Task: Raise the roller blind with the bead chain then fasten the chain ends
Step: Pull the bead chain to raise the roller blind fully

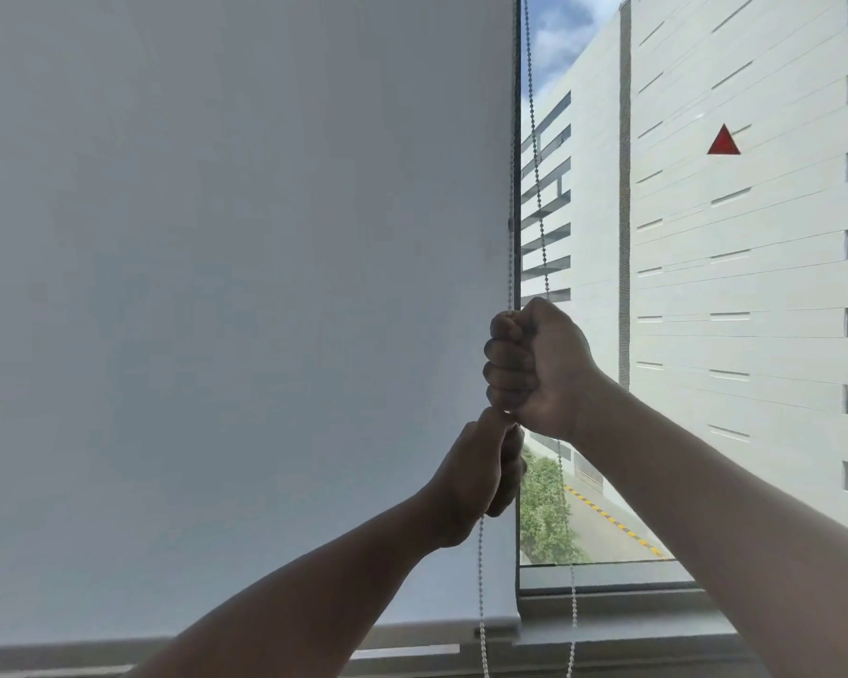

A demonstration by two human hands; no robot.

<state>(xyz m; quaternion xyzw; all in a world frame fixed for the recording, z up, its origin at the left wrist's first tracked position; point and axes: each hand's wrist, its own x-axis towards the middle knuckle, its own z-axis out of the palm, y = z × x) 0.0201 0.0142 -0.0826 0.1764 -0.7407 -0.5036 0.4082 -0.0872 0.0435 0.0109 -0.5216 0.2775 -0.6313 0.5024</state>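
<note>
Hands stacked on one strand: I read this as a hand-over-hand haul on the bead chain, so that one grip can hold tension while the other moves up; the roller blind is almost fully down, its bottom bar just above the sill, so raising has barely begun and fastening the chain ends is not yet due.

Right hand: closed in a full fist at 12 o'clock of the left hand, knuckles facing the blind, fingers wrapped tight on the strand that runs along the blind's right edge; forearm enters from 4 o'clock, wrist roughly straight.

Left hand: directly below and touching the right fist, fingers curled shut around the same strand, thumb pointing to 12 o'clock; forearm enters from 7 o'clock; slack chain hangs from it toward 6 o'clock, past the bottom bar and out of view.

Second strand: descends in front of the window glass, passes behind the right fist and continues toward 6 o'clock; I cannot tell whether either hand also grips it.
</note>
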